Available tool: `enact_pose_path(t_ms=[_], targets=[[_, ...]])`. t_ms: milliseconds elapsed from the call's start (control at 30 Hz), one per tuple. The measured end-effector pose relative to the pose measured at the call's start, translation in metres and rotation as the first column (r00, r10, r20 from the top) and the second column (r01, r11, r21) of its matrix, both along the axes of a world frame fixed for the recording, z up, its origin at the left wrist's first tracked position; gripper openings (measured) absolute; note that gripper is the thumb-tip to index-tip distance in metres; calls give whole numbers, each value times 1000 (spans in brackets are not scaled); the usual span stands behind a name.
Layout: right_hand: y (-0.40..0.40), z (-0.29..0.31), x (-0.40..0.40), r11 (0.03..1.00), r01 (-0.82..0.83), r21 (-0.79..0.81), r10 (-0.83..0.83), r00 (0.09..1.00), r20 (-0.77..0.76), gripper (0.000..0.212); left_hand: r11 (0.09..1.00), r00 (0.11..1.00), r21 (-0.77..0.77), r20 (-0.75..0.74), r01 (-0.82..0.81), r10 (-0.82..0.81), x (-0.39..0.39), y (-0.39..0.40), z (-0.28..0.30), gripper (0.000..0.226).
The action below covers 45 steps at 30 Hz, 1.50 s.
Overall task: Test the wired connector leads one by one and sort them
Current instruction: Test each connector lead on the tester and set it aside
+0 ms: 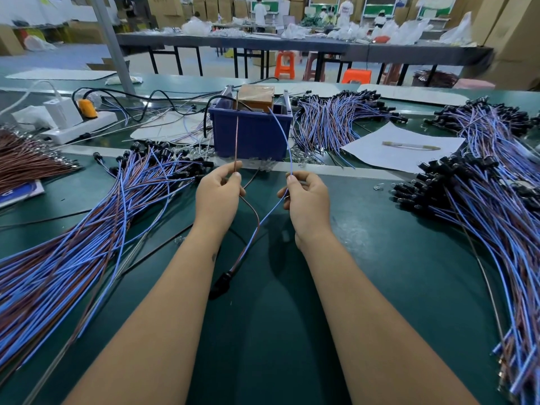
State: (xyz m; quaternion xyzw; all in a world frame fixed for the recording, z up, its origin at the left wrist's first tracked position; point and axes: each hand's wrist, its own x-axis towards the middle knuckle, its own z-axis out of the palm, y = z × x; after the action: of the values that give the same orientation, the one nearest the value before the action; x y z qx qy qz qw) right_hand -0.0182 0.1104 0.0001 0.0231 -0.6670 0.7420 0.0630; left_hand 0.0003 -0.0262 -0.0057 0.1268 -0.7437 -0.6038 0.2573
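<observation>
One connector lead hangs between my hands, its black connector (222, 281) resting low on the green table (380, 258). My left hand (217, 194) pinches the lead's brown wire (236, 135), which runs up to the blue bin (251, 133). My right hand (306, 200) pinches its blue wire (285, 135), which also reaches up to the bin's top. A brown tester block (257, 96) sits in the bin. Large piles of blue and brown leads lie to the left (87, 229), right (491, 223) and back (336, 121).
A white power strip (79, 125) with an orange plug and black cables lies at the back left. A bundle of brown wires (26, 162) sits far left. A white sheet with a pen (409, 146) lies back right. Small clear bulbs (263, 165) are scattered before the bin.
</observation>
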Motion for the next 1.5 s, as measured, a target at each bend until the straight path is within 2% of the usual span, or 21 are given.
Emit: enact_pose_path(t_ms=[567,1067,1500], targets=[[0,0,-1,1000,-7,-22,8,1000,20,17,994,993,101,-105,-35,46,2,-5,9,26],[1,2,1,999,-14,-32,14,1000,22,16,1000,999,22,27,-21,20,-11,-15,-5,28],[0,2,2,999,-15,-38,16,1000,12,17,1000,998,23,67,1,-3,-14,-18,-8,24]])
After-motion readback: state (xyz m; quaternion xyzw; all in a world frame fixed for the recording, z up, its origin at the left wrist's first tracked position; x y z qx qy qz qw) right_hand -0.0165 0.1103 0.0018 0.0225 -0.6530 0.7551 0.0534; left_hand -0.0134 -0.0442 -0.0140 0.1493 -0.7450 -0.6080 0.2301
